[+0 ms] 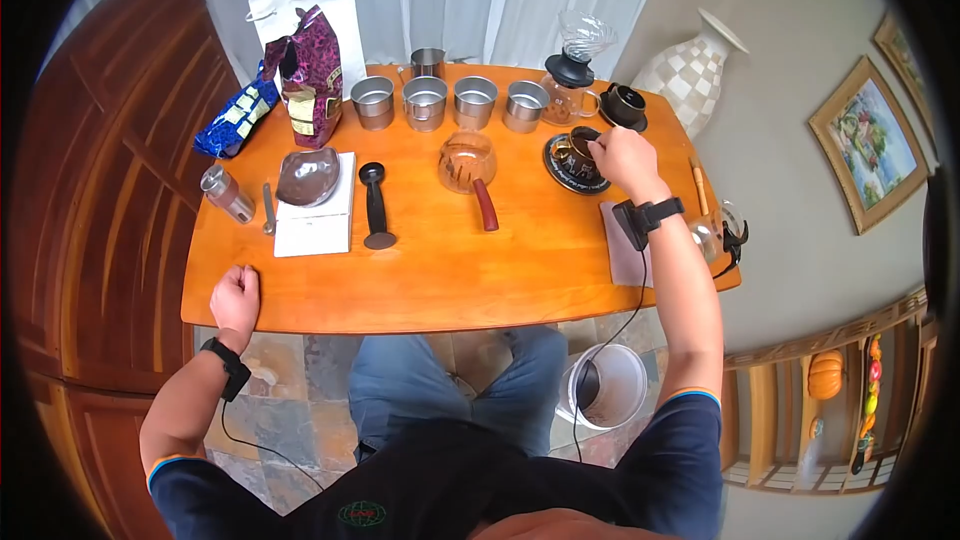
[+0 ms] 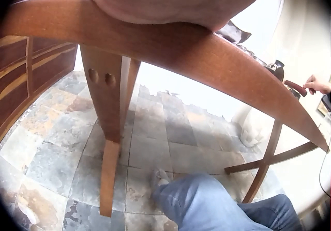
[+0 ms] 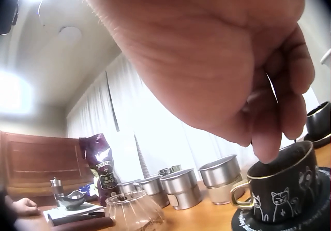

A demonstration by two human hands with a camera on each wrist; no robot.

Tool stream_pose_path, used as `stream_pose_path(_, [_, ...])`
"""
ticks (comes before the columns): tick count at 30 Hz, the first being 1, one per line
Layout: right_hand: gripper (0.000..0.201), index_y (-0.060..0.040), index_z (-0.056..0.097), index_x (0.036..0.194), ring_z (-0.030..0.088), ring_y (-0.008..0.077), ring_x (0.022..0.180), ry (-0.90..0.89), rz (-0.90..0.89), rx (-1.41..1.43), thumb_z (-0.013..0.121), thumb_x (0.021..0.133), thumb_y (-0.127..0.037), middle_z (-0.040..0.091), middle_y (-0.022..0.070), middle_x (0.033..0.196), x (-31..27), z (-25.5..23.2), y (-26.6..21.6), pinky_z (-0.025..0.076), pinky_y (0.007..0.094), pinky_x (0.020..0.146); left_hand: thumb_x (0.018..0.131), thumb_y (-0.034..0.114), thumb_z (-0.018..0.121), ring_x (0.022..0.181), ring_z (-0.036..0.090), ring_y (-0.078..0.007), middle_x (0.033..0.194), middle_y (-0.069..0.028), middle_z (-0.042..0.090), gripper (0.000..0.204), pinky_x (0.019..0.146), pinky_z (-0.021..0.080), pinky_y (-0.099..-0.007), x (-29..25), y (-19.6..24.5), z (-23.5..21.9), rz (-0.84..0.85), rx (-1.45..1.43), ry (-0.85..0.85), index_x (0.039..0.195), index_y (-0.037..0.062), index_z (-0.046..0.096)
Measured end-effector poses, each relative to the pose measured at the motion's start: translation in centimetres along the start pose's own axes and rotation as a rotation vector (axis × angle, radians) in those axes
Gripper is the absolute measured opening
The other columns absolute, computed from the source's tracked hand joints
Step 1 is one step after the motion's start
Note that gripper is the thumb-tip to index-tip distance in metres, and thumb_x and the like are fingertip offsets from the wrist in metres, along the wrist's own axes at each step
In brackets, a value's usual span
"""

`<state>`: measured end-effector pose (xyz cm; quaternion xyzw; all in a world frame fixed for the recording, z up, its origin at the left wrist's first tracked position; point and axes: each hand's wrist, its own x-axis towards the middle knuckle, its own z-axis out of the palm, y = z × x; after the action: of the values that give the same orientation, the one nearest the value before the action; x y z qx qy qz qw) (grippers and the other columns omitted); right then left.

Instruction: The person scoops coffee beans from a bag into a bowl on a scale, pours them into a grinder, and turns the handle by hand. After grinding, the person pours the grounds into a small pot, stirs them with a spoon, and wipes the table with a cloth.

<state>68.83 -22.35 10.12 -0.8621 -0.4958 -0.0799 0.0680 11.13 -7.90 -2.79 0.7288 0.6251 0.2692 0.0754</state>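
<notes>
My right hand (image 1: 626,158) is over a black cup (image 3: 282,189) with a gold rim, gold handle and white cat drawings. Its fingers (image 3: 266,138) point down, drawn together at the cup's mouth; I cannot tell whether they pinch anything. Under the cup lies a black saucer (image 1: 562,178) with white lettering. My left hand (image 1: 235,298) rests curled on the table's front left edge, holding nothing visible. Nearest to it are a steel-topped grinder (image 1: 228,194) and a small spoon (image 1: 268,208). In the left wrist view, only the heel of the left hand (image 2: 160,1) shows.
Several metal cups (image 1: 424,103) stand along the back, beside a glass dripper and server (image 1: 572,100). A red-handled glass vessel (image 1: 467,162) sits mid-table. Coffee bags (image 1: 312,80), a grey dish (image 1: 308,177) and a black scoop (image 1: 376,205) lie left; a glass pot (image 1: 712,235) stands right.
</notes>
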Motion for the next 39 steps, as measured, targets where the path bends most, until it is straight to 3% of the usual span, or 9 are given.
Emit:
stream_pose_path(7, [0.028, -0.0049, 0.076, 0.086, 0.069, 0.0353, 0.086, 0.07, 0.018, 0.023, 0.065, 0.088, -0.03, 0.071, 0.019, 0.085, 1.4, 2.1, 0.9, 0.056, 0.0438, 0.076, 0.093, 0.028, 0.059, 0.065, 0.059, -0.0377, 0.067, -0.018, 0.059, 0.035, 0.063, 0.047, -0.0444, -0.1, 0.2, -0.2, -0.023, -0.016, 0.004, 0.07, 0.0023, 0.056])
stream_pose_path(11, [0.029, -0.0022, 0.075, 0.082, 0.07, 0.0349, 0.086, 0.088, 0.043, -0.1, 0.066, 0.087, -0.03, 0.072, 0.019, 0.084, 1.3, 1.9, 1.5, 0.056, 0.0444, 0.076, 0.093, 0.028, 0.059, 0.064, 0.058, -0.0383, 0.066, -0.0182, 0.058, 0.035, 0.062, 0.047, -0.0445, 0.0, -0.3, 0.3, 0.001, -0.016, 0.023, 0.07, 0.0022, 0.055])
stream_pose_path(16, [0.027, -0.0049, 0.076, 0.085, 0.07, 0.0351, 0.086, 0.009, 0.03, -0.021, 0.065, 0.088, -0.029, 0.072, 0.0186, 0.086, 0.5, 0.3, -0.2, 0.056, 0.0441, 0.076, 0.093, 0.028, 0.059, 0.064, 0.058, -0.0387, 0.066, -0.018, 0.058, 0.036, 0.062, 0.047, -0.0448, 0.0, -0.2, 0.1, 0.011, -0.026, 0.003, 0.069, 0.0022, 0.055])
stream_pose_path(24, [0.024, -0.0103, 0.077, 0.091, 0.07, 0.0358, 0.083, 0.081, 0.063, 0.058, 0.063, 0.089, -0.029, 0.072, 0.0181, 0.085, -0.7, 1.8, 0.8, 0.056, 0.0449, 0.074, 0.094, 0.027, 0.059, 0.064, 0.058, -0.0384, 0.066, -0.0173, 0.058, 0.036, 0.062, 0.047, -0.0447, -0.2, -0.1, -0.2, -0.004, -0.035, 0.011, 0.069, 0.0022, 0.054])
stream_pose_path(39, [0.02, -0.0083, 0.077, 0.09, 0.07, 0.0369, 0.082, 0.16, 0.12, 0.046, 0.066, 0.088, -0.026, 0.071, 0.0188, 0.084, -1.4, 2.4, 3.7, 0.055, 0.0458, 0.073, 0.094, 0.027, 0.058, 0.063, 0.058, -0.0377, 0.065, -0.0173, 0.058, 0.035, 0.062, 0.046, -0.0444, 0.0, -0.2, -0.1, 0.022, -0.02, 0.0, 0.069, 0.0022, 0.055])
